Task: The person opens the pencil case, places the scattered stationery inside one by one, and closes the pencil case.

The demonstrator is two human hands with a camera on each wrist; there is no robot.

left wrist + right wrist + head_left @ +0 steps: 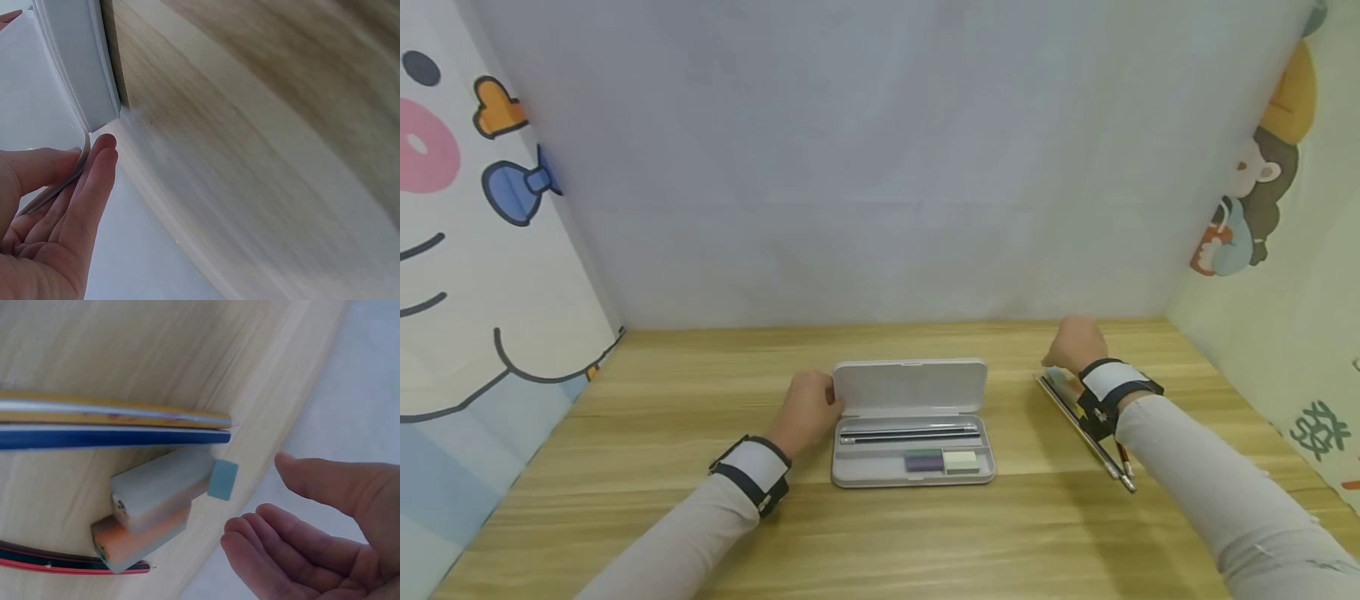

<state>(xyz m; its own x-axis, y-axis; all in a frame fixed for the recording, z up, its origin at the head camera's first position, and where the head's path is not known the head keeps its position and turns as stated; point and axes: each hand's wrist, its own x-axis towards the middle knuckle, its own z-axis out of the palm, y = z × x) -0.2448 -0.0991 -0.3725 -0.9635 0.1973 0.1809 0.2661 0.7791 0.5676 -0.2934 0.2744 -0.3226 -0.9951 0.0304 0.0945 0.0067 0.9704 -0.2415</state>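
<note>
An open pencil case (868, 481) stands in the middle of the table with its lid (910, 387) raised. My left hand (805, 412) pinches the lid's left edge between thumb and fingers. Dark pencils (910, 435) lie in the case's back compartment; a purple-and-green eraser (923, 462) and a pale eraser (960, 462) lie in the front one. On the right, my right hand (312, 531) is held with fingers apart from the thumb, nothing between them. Near its fingertips are a white eraser (162, 487), an orange eraser (144, 540) and a small teal block (222, 480).
Beside those erasers lie a yellow pencil (125, 412), a blue pencil (125, 437) and a red-and-black pencil (69, 561). A pale curtain-like backdrop (880, 167) rises behind the wooden table (700, 358). Printed cartoon panels flank it left and right.
</note>
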